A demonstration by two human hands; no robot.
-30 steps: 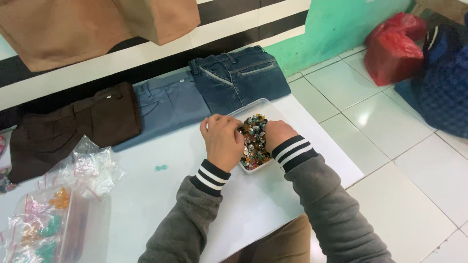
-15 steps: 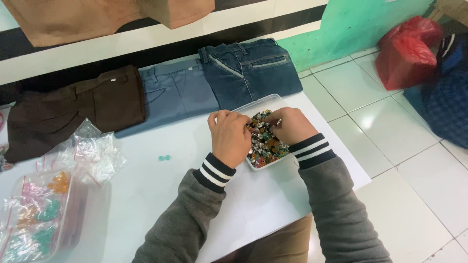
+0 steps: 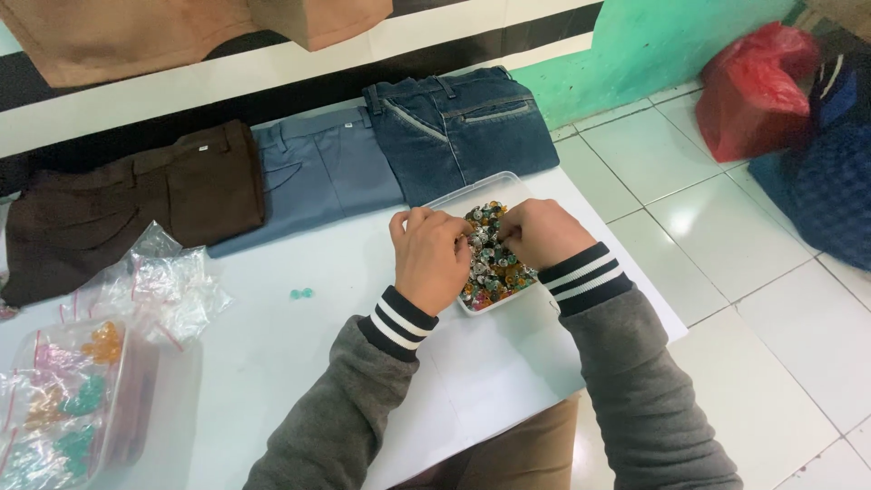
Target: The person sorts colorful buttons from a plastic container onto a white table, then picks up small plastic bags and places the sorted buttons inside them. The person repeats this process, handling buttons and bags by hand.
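Observation:
A clear plastic tray (image 3: 472,192) full of several small colourful metal-and-bead pieces (image 3: 494,268) sits on the white table (image 3: 272,363). My left hand (image 3: 431,259) and my right hand (image 3: 535,231) rest over the tray, fingers curled and meeting above the pieces. The fingertips pinch at something small between them; what it is stays hidden. Both sleeves are grey with black-and-white striped cuffs.
Three folded trousers lie along the table's far edge: dark blue jeans (image 3: 463,127), grey-blue (image 3: 318,172), brown (image 3: 127,209). Crumpled clear bags (image 3: 163,286) and a clear box of coloured beads (image 3: 68,408) sit at left. A red bag (image 3: 753,86) stands on the tiled floor.
My hands have stayed over the tray, fingers drawn closer together. The view has shifted slightly, so everything sits a little lower in frame.

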